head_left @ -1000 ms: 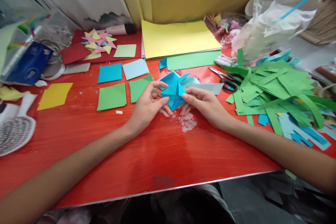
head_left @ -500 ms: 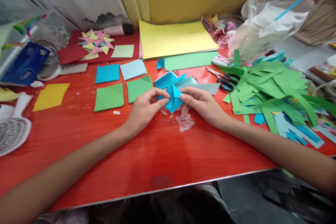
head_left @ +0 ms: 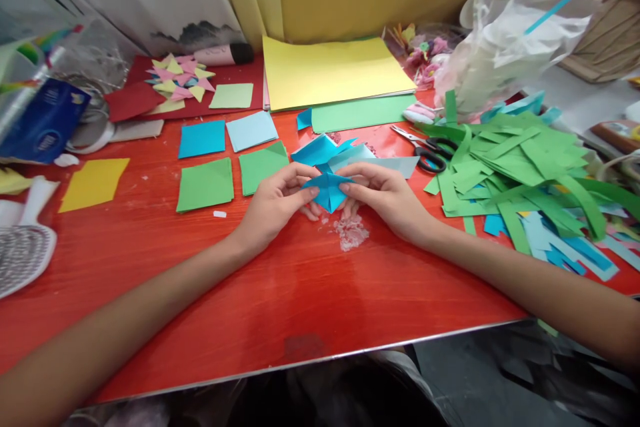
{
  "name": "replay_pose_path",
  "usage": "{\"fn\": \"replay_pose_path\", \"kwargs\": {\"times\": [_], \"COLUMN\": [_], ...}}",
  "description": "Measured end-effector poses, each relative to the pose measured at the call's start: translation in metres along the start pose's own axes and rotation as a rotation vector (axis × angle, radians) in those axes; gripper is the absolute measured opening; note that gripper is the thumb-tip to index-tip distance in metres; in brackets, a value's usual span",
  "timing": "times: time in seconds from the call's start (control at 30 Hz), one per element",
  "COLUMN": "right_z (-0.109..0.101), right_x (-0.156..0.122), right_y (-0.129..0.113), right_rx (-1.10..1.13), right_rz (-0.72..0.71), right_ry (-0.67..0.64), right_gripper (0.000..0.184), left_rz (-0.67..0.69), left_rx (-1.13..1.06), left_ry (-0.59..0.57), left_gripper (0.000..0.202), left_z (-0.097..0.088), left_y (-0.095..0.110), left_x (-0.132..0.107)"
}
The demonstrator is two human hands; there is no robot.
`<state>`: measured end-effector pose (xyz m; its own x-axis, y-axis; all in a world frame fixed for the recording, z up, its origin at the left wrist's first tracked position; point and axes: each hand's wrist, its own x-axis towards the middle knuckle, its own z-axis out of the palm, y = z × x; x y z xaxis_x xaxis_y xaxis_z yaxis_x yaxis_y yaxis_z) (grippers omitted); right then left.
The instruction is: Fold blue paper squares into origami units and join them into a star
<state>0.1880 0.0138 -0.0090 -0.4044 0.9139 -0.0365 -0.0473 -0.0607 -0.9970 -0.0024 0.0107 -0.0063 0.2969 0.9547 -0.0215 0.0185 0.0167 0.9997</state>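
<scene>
A small piece of folded blue paper (head_left: 330, 191) is pinched between both hands, just above the red table. My left hand (head_left: 280, 200) grips its left corner with thumb and fingers. On the opposite corner, the thumb and fingers of my right hand (head_left: 385, 197) are closed. A crease runs down the middle of the paper; part of its edges is hidden by the fingertips. Right behind it lie other folded blue pieces (head_left: 320, 149) and a pale blue piece (head_left: 397, 165). To the left are green square stacks (head_left: 205, 185) and a blue square stack (head_left: 202, 139).
Scissors (head_left: 425, 150) lie right of the hands, beside a heap of green paper strips (head_left: 525, 160). Large yellow sheets (head_left: 335, 73) are at the back. A plastic bag (head_left: 500, 60) with a cup stands back right. A white hairbrush (head_left: 25, 247) lies far left.
The blue paper in my hands has been folded over: its raised upper flap is down, leaving a wider, lower shape. Both hands stay in nearly the same place.
</scene>
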Motion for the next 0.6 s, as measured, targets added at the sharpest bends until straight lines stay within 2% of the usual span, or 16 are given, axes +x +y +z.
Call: {"fn": "replay_pose_path", "kwargs": {"times": [0.13,0.27,0.4,0.5,0.6], "right_z": [-0.0014,-0.0025,-0.0028,-0.0017,0.0005], "right_x": [0.0005,0.0015,0.0020,0.0027,0.0029], "right_y": [0.0021,0.0059,0.0065,0.0047,0.0023], "right_rx": [0.053,0.091,0.122,0.170,0.165], "right_rz": [-0.045,-0.066,-0.044,-0.003,0.041], "right_ry": [0.019,0.042,0.077,0.102,0.099], "right_gripper": [0.010,0.010,0.010,0.018,0.036], "left_rz": [0.027,0.021,0.090,0.127,0.150], "left_rx": [-0.034,-0.062,0.084,0.261,0.330], "left_ry": [0.034,0.014,0.014,0.013,0.022], "left_gripper": [0.006,0.010,0.012,0.015,0.015], "left_z": [-0.0020,-0.0041,-0.0036,-0.0024,-0.0013], "left_y": [0.0006,0.0003,0.0020,0.0038,0.0046], "left_x": [0.0001,-0.0013,-0.0043,-0.0055,-0.0060]}}
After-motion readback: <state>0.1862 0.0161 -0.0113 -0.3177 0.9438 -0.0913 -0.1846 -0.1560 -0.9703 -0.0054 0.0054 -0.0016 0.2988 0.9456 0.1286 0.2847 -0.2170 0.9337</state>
